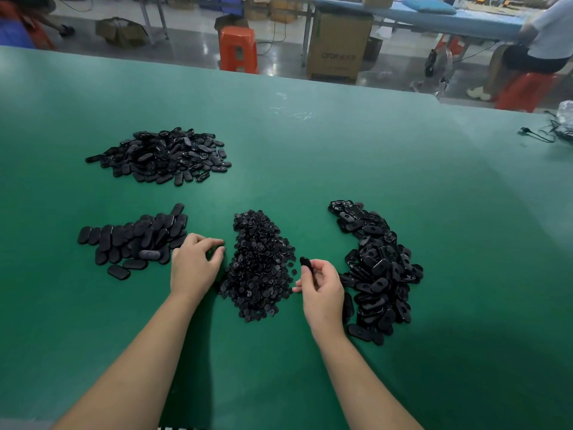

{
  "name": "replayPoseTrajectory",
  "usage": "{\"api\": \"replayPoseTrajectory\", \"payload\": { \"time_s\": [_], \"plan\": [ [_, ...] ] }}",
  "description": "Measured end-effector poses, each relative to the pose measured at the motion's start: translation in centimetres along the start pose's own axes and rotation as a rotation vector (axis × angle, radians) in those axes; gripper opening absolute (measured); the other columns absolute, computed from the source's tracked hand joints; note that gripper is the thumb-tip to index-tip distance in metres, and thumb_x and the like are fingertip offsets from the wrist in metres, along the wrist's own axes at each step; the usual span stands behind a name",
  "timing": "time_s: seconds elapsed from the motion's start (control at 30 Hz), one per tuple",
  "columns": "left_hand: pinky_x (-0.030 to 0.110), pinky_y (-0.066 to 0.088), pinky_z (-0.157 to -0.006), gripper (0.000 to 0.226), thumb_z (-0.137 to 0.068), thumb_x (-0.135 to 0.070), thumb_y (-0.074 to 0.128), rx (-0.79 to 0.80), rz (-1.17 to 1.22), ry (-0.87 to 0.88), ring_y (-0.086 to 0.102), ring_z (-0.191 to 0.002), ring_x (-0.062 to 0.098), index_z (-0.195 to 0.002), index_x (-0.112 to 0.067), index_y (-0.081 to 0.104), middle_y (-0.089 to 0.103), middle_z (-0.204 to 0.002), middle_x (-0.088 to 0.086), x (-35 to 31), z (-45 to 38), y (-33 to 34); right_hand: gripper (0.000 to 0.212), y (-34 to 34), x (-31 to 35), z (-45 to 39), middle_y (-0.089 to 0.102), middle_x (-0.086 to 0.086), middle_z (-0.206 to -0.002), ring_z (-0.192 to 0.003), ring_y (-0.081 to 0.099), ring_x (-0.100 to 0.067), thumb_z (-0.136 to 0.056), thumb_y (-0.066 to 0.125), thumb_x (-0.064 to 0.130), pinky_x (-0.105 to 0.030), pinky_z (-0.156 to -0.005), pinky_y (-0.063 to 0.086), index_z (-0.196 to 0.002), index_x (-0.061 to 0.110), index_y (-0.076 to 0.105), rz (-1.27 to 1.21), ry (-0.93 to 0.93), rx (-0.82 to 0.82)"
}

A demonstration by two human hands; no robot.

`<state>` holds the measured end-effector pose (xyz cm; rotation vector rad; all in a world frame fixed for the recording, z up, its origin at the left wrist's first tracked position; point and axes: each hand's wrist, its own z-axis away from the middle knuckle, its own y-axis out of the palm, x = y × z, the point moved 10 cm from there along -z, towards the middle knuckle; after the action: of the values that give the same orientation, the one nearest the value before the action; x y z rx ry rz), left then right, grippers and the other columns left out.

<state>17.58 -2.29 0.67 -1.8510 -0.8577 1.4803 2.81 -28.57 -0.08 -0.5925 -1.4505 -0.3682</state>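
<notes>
Now hold oval shell [305, 264] pinched firmly in right hand [322, 291]; with left hand [194, 265], curled at small discs pile [260, 268], lift only one; cannot tell if already holding.

On the far left of the green surface [341, 144] we see a loose heap of black oval shells [161, 156]. At the right edge we find a tangle of black cables [548, 133] just beside a clear plastic bag [566, 110]. Beyond the surface we make out an orange stool [238, 49], a tall cardboard box [339, 45] to its right, a blue-topped bench [449, 17], and a person [545, 35] seated on a second orange stool [524, 90].
</notes>
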Motion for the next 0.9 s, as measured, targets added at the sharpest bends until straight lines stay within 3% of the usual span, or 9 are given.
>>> {"api": "replayPoseTrajectory", "payload": {
  "time_s": [0.13,0.2,0.3,0.4,0.5,0.63,0.73,0.83,0.9],
  "plan": [
    [0.045,0.042,-0.097,0.002,-0.092,-0.026,0.071,0.001,0.038,0.006,0.053,-0.085,0.014,-0.092,-0.026,0.073,0.055,-0.092,-0.009,-0.4,0.0,-0.4,0.009,0.0,-0.2,-0.1,0.068,-0.013,-0.089,-0.066,0.066,-0.010,-0.102,0.057,0.012,-0.022,-0.060,0.054,-0.099,0.021,0.057,-0.006,0.004,-0.009],
    [0.042,0.048,-0.087,0.009,-0.091,-0.023,0.072,-0.005,0.087,0.019,0.055,-0.079,0.011,-0.086,-0.030,0.069,0.058,-0.086,-0.012,-0.8,0.2,-0.7,0.012,0.2,-0.3,-0.1,0.068,-0.003,-0.099,-0.081,0.067,-0.009,-0.102,0.057,0.014,-0.024,-0.072,0.057,-0.108,0.024,0.060,0.010,0.000,0.000],
    [0.025,0.049,-0.064,0.015,-0.092,-0.023,0.071,-0.022,0.227,-0.024,0.061,-0.071,0.003,-0.082,-0.034,0.067,0.066,-0.077,-0.017,-0.5,0.6,-1.3,0.023,0.6,0.4,-0.1,0.062,0.012,-0.112,-0.105,0.062,-0.003,-0.102,0.058,0.017,-0.019,-0.092,0.050,-0.123,0.025,0.064,0.105,-0.051,0.021],
    [0.020,0.046,-0.061,0.016,-0.091,-0.022,0.072,-0.036,0.407,-0.138,0.062,-0.070,-0.002,-0.080,-0.034,0.069,0.068,-0.072,-0.017,0.1,0.6,-1.5,0.017,0.7,0.5,0.0,0.067,0.014,-0.096,-0.088,0.065,0.003,-0.098,0.064,0.017,-0.013,-0.077,0.051,-0.101,0.035,0.063,0.088,-0.046,0.018],
    [0.019,0.048,-0.062,0.016,-0.089,-0.018,0.074,-0.030,0.604,-0.204,0.060,-0.064,-0.002,-0.080,-0.032,0.073,0.070,-0.073,-0.017,-1.2,0.7,-1.2,0.016,0.4,0.4,-0.1,0.064,0.009,-0.077,-0.065,0.057,0.000,-0.095,0.069,0.021,-0.017,-0.059,0.047,-0.091,0.031,0.058,0.090,-0.047,-0.010],
    [0.016,0.045,-0.054,0.013,-0.088,-0.015,0.076,0.023,0.810,-0.208,0.054,-0.059,0.003,-0.084,-0.027,0.077,0.066,-0.065,-0.011,-4.9,1.2,-0.4,0.016,0.3,0.1,-0.2,0.064,0.001,-0.086,-0.066,0.056,-0.002,-0.095,0.069,0.021,-0.025,-0.065,0.051,-0.101,0.030,0.057,0.050,-0.028,-0.013],
    [0.017,0.046,-0.056,0.010,-0.090,-0.015,0.072,0.060,0.924,-0.209,0.052,-0.055,0.008,-0.084,-0.022,0.077,0.065,-0.063,-0.001,-6.8,1.5,0.0,0.028,0.4,0.3,-0.1,0.053,0.007,-0.078,-0.059,0.046,-0.003,-0.097,0.066,0.019,-0.022,-0.060,0.044,-0.118,0.036,0.060,0.048,-0.045,-0.002],
    [0.026,0.046,-0.060,0.013,-0.092,-0.011,0.069,0.091,0.975,-0.208,0.049,-0.053,0.013,-0.085,-0.018,0.076,0.066,-0.071,0.020,-7.9,2.0,0.5,0.025,0.5,0.4,0.0,0.056,0.004,-0.078,-0.061,0.050,-0.005,-0.097,0.065,0.017,-0.035,-0.062,0.051,-0.103,0.041,0.063,0.043,-0.037,0.004],
    [0.029,0.044,-0.061,0.017,-0.092,-0.006,0.069,0.122,0.979,-0.203,0.048,-0.055,0.013,-0.090,-0.020,0.077,0.067,-0.077,0.020,-8.4,2.2,0.9,0.017,0.4,0.3,0.0,0.064,-0.002,-0.078,-0.063,0.057,-0.013,-0.098,0.065,0.016,-0.042,-0.065,0.054,-0.098,0.033,0.061,0.034,-0.017,0.001]
  ]
}}
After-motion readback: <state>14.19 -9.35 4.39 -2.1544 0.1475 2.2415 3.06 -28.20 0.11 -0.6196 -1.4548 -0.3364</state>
